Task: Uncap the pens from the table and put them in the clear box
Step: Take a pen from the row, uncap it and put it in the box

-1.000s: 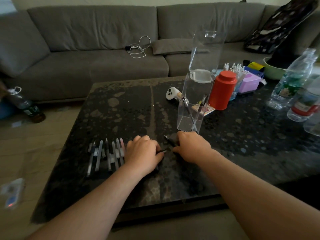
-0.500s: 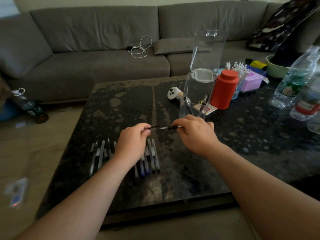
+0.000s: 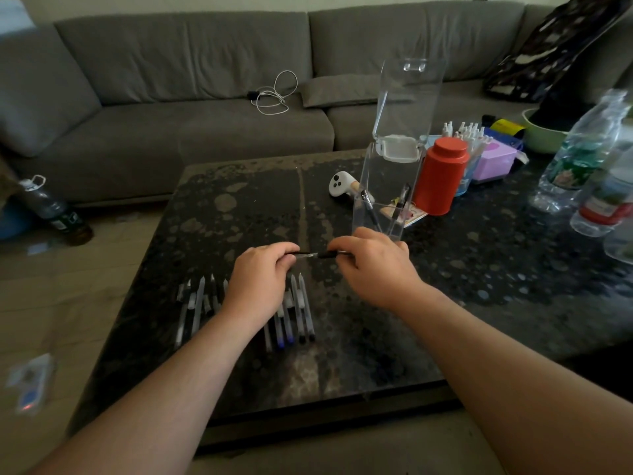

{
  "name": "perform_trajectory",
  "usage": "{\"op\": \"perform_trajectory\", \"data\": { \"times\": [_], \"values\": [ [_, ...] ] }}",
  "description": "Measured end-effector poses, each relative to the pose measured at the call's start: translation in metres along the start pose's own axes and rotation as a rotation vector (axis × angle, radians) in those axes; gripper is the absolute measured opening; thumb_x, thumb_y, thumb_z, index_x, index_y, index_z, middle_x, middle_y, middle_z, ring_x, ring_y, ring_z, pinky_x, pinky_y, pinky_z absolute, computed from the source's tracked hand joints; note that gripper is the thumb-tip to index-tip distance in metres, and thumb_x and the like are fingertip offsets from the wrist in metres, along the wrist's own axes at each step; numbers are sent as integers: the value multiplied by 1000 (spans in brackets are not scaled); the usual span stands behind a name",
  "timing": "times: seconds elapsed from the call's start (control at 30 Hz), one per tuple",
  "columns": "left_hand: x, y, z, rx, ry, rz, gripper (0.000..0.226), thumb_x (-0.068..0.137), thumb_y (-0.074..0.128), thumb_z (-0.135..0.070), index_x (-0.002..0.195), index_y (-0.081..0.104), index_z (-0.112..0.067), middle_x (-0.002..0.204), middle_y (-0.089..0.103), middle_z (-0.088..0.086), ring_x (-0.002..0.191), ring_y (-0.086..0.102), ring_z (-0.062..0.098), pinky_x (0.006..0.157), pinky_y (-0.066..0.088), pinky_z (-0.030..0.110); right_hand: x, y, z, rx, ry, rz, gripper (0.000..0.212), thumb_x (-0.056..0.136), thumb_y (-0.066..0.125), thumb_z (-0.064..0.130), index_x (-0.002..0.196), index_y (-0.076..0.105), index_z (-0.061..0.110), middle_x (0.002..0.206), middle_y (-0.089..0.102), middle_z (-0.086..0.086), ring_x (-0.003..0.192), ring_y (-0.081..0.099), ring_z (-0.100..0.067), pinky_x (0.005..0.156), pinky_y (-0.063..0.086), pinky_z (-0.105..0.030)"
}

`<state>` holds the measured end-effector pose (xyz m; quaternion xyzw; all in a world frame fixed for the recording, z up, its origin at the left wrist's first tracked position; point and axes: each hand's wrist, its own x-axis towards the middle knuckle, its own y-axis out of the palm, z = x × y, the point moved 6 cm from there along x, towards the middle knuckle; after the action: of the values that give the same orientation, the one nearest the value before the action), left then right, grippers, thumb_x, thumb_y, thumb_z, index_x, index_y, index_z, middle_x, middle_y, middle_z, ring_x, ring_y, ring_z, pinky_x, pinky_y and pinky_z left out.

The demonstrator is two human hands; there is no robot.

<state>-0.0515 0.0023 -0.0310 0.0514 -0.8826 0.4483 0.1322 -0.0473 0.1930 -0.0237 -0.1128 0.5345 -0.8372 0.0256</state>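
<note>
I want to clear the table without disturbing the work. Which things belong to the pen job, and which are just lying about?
Job: pen held between left hand and right hand; row of pens; clear box.

Lying about: red canister, white controller, water bottles, purple box.

The table (image 3: 219, 214) had a dark, polished stone-like top, speckled with pale blotches and faintly glossy. The box (image 3: 387, 186) was clear hard plastic, smooth and shiny, its raised lid just as transparent. The pens (image 3: 301, 310) in the row looked like frosted plastic with darker ends. The red canister (image 3: 442, 176) had a smooth, satin finish. The sofa (image 3: 191, 97) was grey woven cloth, matt and softly creased. The bottles (image 3: 579, 156) were thin, crinkled clear plastic. The floor (image 3: 68, 303) looked like pale wood.
</note>
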Motion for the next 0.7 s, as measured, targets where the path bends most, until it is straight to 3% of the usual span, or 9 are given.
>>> {"op": "perform_trajectory", "data": {
  "times": [0.27,0.5,0.63,0.7],
  "values": [
    [-2,-3,-7,-7,46,-16,27,106,61,-20,127,76,-25,119,73,-3,116,61,17,99,44,29,-2,4,9,41,-94,-44,29,98,63,47,125,69,37,102,58,10,98,62,-17,82,55,-42],
    [-7,0,-7,48,78,27,23,101,67,-17,119,78,-25,102,68,-5,102,61,13,86,44,25,-8,4,15,-3,-148,-153,14,97,71,31,110,77,30,94,60,10,88,63,-19,67,39,-29],
    [-10,2,-7,48,71,51,22,99,70,-20,119,77,-27,104,68,-5,101,62,12,90,50,30,-7,4,14,-15,-130,-110,13,98,68,34,111,72,34,99,59,14,96,61,-16,79,44,-35],
    [-9,2,-9,36,80,43,23,99,71,-20,119,77,-27,101,66,-9,102,63,13,91,50,29,-6,4,11,-48,-81,-109,11,99,64,39,110,68,39,105,61,16,106,57,-18,85,34,-41]
  ]
}}
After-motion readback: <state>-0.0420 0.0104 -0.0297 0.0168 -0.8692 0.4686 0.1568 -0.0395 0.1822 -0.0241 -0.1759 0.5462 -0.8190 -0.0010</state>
